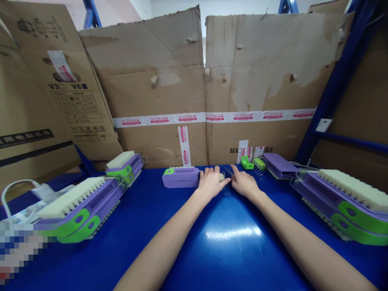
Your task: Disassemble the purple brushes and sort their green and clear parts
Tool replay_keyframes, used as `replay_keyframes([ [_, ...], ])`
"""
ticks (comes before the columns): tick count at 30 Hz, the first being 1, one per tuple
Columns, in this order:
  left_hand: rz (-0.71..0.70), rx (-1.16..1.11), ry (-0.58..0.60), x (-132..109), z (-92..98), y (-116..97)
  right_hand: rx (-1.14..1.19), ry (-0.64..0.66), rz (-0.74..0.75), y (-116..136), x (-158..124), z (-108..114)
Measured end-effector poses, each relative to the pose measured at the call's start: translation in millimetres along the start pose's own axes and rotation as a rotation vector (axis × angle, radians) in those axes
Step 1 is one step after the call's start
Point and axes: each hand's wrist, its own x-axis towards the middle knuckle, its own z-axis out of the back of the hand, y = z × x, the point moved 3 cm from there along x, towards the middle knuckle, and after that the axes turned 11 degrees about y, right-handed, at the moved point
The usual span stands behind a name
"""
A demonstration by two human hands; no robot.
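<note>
Your left hand lies palm down over the right end of the purple unit, fingers bent and a little spread; it seems to steady that end, though how firmly you grip it cannot be told. The unit rests on the blue table, near its far edge, green end to your left and pale teeth along its back. A small pale piece shows just beside your left fingers.

Your right hand is partly curled, index finger stretched forward. A thin rod shows beside its fingertips; whether you have hold of it, you cannot tell from here.

The work on this unit looks partway. Its green end and teeth are in place, while the right end is hidden under your hand, so its state stays unclear. Beyond your right hand lie a green clip, a green block, some tiny bits and a purple shell, all off the unit; these may be what is left. The left stack, back stack and right stack look more complete, though their undersides are partly hidden.
</note>
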Motion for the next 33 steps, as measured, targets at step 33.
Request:
replay_keyframes([
  [33, 0.014, 0.368, -0.291, -39.7, 38.6, 79.4, 0.064, -0.402, 0.024, 11.3, -23.6, 39.3],
])
